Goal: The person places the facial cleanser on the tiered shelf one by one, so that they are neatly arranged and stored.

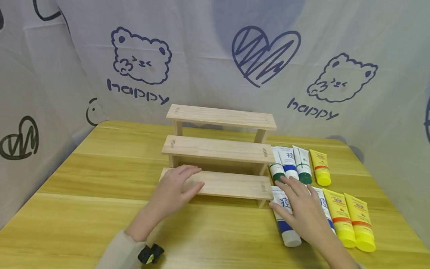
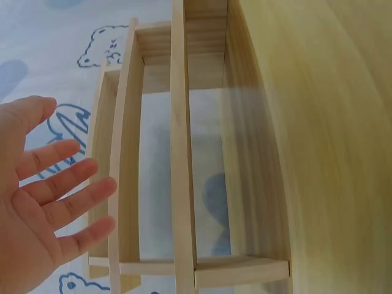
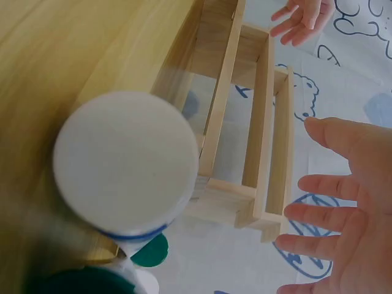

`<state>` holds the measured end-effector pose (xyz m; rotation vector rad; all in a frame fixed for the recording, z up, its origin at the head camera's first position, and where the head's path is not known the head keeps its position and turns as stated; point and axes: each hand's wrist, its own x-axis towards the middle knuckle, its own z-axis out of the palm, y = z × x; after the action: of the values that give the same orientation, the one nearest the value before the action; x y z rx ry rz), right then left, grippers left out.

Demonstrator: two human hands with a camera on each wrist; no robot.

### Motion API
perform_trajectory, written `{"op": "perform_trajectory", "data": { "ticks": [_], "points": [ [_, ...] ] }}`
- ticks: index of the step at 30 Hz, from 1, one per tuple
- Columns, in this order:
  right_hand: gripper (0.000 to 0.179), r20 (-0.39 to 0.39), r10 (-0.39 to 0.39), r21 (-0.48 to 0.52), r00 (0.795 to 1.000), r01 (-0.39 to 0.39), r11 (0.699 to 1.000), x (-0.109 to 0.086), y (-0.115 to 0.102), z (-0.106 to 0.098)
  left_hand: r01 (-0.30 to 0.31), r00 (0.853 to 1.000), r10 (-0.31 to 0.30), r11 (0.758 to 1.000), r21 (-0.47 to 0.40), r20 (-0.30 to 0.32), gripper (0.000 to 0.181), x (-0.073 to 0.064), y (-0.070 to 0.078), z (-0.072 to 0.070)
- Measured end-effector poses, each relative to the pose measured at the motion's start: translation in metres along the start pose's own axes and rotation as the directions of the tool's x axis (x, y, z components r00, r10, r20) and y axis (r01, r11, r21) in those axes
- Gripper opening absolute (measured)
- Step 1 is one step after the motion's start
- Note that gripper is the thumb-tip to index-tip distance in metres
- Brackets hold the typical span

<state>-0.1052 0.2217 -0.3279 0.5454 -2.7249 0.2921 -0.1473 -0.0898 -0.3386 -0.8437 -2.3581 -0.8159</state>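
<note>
Left grip (image 1: 178, 185) and right grip (image 1: 301, 205) are spread, holding nothing. Tubes (image 1: 358, 212) seem light, soft; better pinch their likely firmer caps (image 1: 365, 243).

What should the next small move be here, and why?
Perhaps lower the right grip and take the leftmost tube of the near row: the grip is open, holds nothing and appears partly over that tube, which lies beside the wooden stand.

Left hand (image 1: 176, 186), right hand (image 1: 302, 207) well apart; fingers (image 2: 82, 203) loosely extended, spread; thumbs (image 3: 337, 136) out sideways.
</note>
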Motion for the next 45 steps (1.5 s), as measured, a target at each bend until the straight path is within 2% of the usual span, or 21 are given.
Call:
{"op": "perform_trajectory", "data": {
  "ticks": [4, 7, 10, 14, 19, 28, 30, 32, 36, 38, 40, 45],
  "points": [
    [0.043, -0.115, -0.055, 0.022, 0.992, 0.058, 0.998, -0.003, 0.006, 0.000, 0.033, 0.999, -0.033, 0.998, -0.062, 0.010, 0.028, 0.000, -0.004, -0.003],
    [0.039, -0.161, -0.036, 0.072, 0.986, 0.049, 0.996, -0.006, 0.011, -0.002, 0.055, 0.998, -0.053, 0.995, -0.089, 0.016, 0.028, -0.001, -0.008, -0.006],
    [0.036, -0.153, 0.025, 0.121, 0.988, -0.006, 0.993, -0.009, 0.017, -0.007, 0.070, 0.998, -0.069, 0.992, -0.108, 0.010, 0.027, -0.002, -0.013, -0.008],
    [0.036, -0.090, 0.124, 0.144, 0.988, -0.110, 0.983, -0.014, 0.024, -0.013, 0.096, 0.995, -0.096, 0.990, -0.105, -0.002, 0.025, -0.003, -0.020, -0.012],
    [0.041, -0.012, 0.221, 0.142, 0.975, -0.218, 0.966, -0.020, 0.037, -0.017, 0.154, 0.988, -0.154, 0.982, -0.110, 0.012, 0.023, -0.003, -0.026, -0.018],
    [0.033, -0.056, 0.283, 0.183, 0.958, -0.269, 0.946, -0.033, 0.066, -0.021, 0.235, 0.972, -0.233, 0.964, -0.127, 0.037, 0.022, -0.008, -0.034, -0.025],
    [0.033, -0.073, 0.306, 0.159, 0.949, -0.292, 0.943, -0.038, 0.082, -0.014, 0.248, 0.969, -0.245, 0.960, -0.129, 0.039, 0.022, -0.009, -0.037, -0.025],
    [0.035, -0.051, 0.321, 0.184, 0.946, -0.307, 0.934, -0.043, 0.100, -0.007, 0.260, 0.966, -0.256, 0.956, -0.133, 0.043, 0.022, -0.010, -0.040, -0.026],
    [0.040, -0.037, 0.340, 0.186, 0.940, -0.328, 0.926, -0.059, 0.150, 0.016, 0.281, 0.960, -0.276, 0.948, -0.151, 0.055, 0.021, -0.012, -0.045, -0.029],
    [0.042, -0.019, 0.366, 0.190, 0.931, -0.355, 0.915, -0.066, 0.172, 0.024, 0.293, 0.956, -0.287, 0.943, -0.155, 0.065, 0.022, -0.012, -0.048, -0.030],
    [0.042, -0.036, 0.390, 0.173, 0.920, -0.379, 0.909, -0.073, 0.191, 0.032, 0.308, 0.951, -0.300, 0.938, -0.158, 0.078, 0.023, -0.013, -0.051, -0.031],
    [0.040, -0.062, 0.434, 0.181, 0.899, -0.418, 0.890, -0.083, 0.216, 0.034, 0.357, 0.932, -0.340, 0.920, -0.159, 0.125, 0.028, -0.015, -0.058, -0.033]
  ]
}}
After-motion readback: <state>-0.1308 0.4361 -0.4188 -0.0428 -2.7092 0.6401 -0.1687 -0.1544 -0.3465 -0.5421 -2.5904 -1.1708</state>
